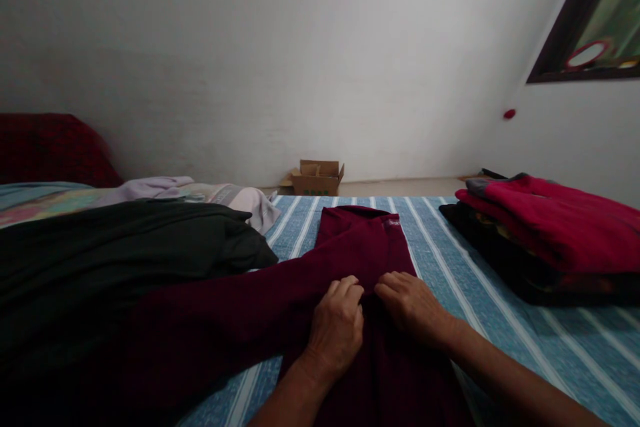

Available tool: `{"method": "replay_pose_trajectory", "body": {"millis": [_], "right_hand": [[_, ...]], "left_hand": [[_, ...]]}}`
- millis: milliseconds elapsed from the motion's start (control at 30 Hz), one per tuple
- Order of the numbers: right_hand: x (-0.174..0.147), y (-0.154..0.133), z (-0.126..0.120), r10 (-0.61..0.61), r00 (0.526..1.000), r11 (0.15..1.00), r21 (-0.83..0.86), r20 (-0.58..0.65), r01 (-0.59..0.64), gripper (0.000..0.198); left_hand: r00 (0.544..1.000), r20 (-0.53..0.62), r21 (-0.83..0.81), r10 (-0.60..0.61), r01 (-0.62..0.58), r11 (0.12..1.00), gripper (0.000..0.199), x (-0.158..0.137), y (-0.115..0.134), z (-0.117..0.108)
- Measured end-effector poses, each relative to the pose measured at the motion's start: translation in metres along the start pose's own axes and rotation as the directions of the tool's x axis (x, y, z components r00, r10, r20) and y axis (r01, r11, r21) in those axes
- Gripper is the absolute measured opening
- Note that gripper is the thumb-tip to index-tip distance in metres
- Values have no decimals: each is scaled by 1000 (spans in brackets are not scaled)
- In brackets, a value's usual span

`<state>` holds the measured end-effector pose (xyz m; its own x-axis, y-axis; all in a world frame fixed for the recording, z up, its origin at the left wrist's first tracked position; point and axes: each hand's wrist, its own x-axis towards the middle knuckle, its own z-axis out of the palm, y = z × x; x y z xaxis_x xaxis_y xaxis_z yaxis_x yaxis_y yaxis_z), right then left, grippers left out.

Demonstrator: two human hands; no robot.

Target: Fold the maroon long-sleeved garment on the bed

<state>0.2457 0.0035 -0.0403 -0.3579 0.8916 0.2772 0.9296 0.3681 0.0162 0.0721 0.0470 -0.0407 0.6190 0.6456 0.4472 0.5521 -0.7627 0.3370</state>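
A maroon garment (pixel 345 247) lies on the bed, partly folded, with small pale lettering at its far right corner. One long sleeve or leg of it runs across to the left; I cannot tell which. My left hand (pixel 340 320) is closed on the cloth near the middle, fingers curled and pinching. Just to its right, my right hand (pixel 413 307) also grips the fabric, its fingertips bent into it. A small gap separates the two hands. The near end of the garment runs out of view at the bottom, in dark shade.
Dark green clothing (pixel 125 247) is heaped at left, with pale cloth (pixel 235 199) behind it. Folded clothes with a red top (pixel 565 220) are stacked at right. A blue striped sheet (pixel 435 240) covers the bed. Beyond its far edge is an open cardboard box (pixel 316 181) by the wall.
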Motion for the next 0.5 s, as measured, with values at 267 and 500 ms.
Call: {"method": "replay_pose_trajectory", "body": {"millis": [267,500], "right_hand": [[5,-6,-14,73,997,996,56,26,-75,13],[9,-18,-6,48,995,991,119,85,-58,17]], "left_hand": [[989,128,173,75,-96,980,31,-7,9,-5],[990,112,136,91,-106,985,21,-8,10,-25]]}}
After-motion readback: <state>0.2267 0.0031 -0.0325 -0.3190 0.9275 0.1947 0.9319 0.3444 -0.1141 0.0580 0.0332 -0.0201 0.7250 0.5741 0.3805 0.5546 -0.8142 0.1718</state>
